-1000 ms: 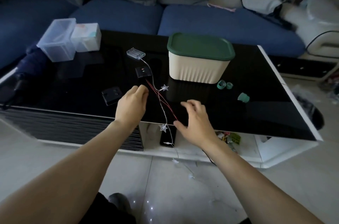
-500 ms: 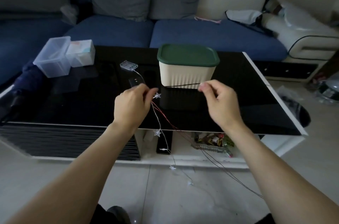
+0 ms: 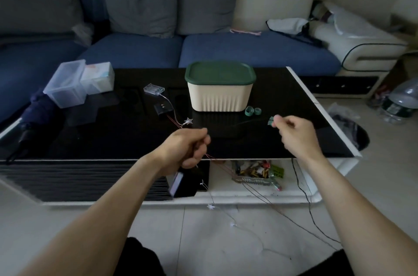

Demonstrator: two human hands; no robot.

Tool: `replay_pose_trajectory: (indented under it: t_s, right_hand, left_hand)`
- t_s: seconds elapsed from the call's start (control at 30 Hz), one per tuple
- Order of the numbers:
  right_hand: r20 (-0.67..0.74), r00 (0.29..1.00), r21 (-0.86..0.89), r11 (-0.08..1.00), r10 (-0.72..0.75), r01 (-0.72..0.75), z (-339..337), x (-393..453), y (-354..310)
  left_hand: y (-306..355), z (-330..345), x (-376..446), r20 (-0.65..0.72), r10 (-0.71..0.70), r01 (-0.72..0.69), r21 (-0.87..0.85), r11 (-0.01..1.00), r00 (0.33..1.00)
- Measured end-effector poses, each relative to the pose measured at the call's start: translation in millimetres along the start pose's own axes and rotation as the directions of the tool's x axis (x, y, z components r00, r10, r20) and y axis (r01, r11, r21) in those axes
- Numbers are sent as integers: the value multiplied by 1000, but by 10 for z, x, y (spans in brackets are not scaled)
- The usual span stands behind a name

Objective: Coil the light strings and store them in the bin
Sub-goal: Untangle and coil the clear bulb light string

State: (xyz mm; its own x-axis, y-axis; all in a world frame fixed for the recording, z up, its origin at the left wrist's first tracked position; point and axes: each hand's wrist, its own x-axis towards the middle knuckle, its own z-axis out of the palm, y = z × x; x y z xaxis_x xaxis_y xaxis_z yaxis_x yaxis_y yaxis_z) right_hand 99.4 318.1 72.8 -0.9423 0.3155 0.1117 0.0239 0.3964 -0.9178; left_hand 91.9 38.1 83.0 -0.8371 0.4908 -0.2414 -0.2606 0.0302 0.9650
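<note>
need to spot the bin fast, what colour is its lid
Dark green lid on a cream ribbed bin; the head view shows it.

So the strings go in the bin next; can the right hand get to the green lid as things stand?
Probably yes: the right hand hangs just in front of the cream ribbed bin's green lid with nothing between, but its grip already pinches a thin dark wire.

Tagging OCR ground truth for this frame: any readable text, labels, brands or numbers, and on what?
None readable.
Tissue pack: faint coloured print, too blurred to read.
Packets in the tray under the table: print too small to read.
Bottle label on the floor at right: blurred, unreadable.
Bin, battery boxes, tape rolls: no visible text.
</note>
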Motion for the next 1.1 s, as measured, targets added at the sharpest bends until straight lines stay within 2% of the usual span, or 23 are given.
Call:
replay_pose_trajectory:
  t_s: [0.1,0.17,0.23,0.3,0.37,0.43,0.5,0.6,0.7,0.8,0.93,1.03,1.1]
  right_hand:
    - [124,991,6,999,44,-45,-6,-66,-27]
    - [242,969,-151,988,55,-19,25,-130,-44]
    - [365,923,-405,913,118,44,88,-196,-15]
    - [454,855,-608,788,250,93,153,-257,-24]
    - [509,787,-694,707,348,137,204,-338,-91]
    - [570,746,-680,707,344,193,245,-431,-160]
    - [615,732,-636,733,294,239,279,-506,-154]
    - [662,710,-600,737,241,310,265,-553,-81]
    - [710,694,-518,755,119,401,179,-580,-96]
    - [737,676,-383,816,-13,433,123,-644,-213]
    - [592,716,-252,758,-371,601,41,-588,-209]
    - [464,713,-204,719,-526,664,-36,-501,-160]
    - [376,734,-217,717,-565,663,-61,-439,-124]
  left_hand:
    - [-98,131,-19,132,-108,94,108,990,985]
    - [-142,236,-23,147,-136,128,64,990,980]
    - [-128,339,-25,156,-90,94,-15,995,984]
    - [-88,440,1,179,-17,38,-114,993,984]
    - [-60,527,36,192,24,17,-210,978,981]
    - [-59,596,87,210,41,20,-284,959,977]
    - [-92,661,150,207,48,27,-344,938,977]
    - [-163,724,262,67,13,17,-432,902,998]
    - [-223,721,378,-38,8,-25,-482,876,999]
    - [-281,703,434,-42,25,-38,-344,938,999]
    - [-358,757,450,-43,35,-34,16,999,998]
    - [-323,800,415,26,-5,3,75,997,1000]
    - [-312,813,385,95,-54,46,92,995,994]
